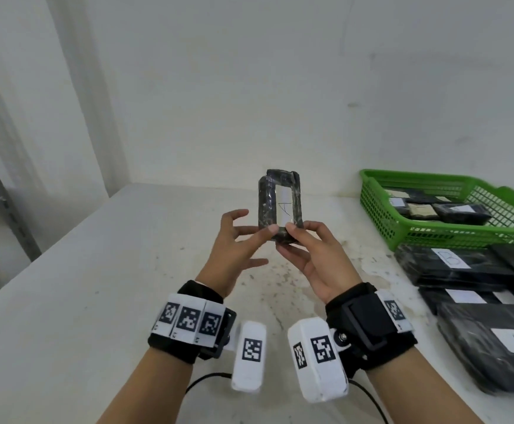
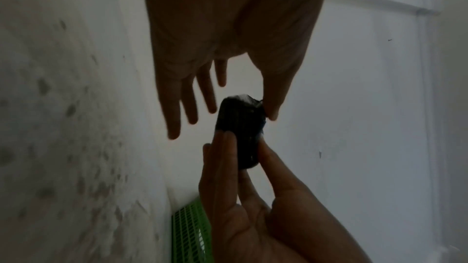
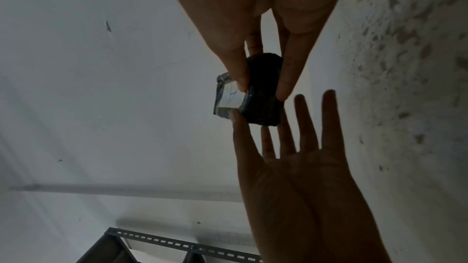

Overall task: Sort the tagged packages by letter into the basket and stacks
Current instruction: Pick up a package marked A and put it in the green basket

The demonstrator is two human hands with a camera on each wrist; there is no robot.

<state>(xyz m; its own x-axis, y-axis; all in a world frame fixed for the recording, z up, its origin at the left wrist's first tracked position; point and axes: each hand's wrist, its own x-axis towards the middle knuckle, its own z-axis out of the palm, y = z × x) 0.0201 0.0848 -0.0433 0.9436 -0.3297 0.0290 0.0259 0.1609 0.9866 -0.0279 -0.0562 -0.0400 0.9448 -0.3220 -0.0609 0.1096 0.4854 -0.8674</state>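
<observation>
So right now we've got the right hand [image 1: 313, 258] pinching the bottom end of a small black plastic-wrapped package with a white paper tag [image 1: 281, 204]: thumb on the tag face, fingers curled round the back. The left hand [image 1: 239, 240] is basically spread flat, fingers straight, with just its thumb tip touching the package's lower left corner, so it's steadying, not gripping.

The package is up in the air over the stained white table [image 1: 96, 286], standing on end, long axis pointing up and away from our grip, tag facing us. The letter on it looks like an A.

What matters for the next move: the green plastic mesh basket [image 1: 378, 206] sits to the right of the package, at the back of the table, and the right hand is the nearer one to it. The basket already holds several similar wrapped packages. In front of the basket are stacks of larger black wrapped packages tagged B [image 1: 454, 264], so our guess is the A one goes rightward into the basket. The right hand alone could carry it across; the left only has to let go.
</observation>
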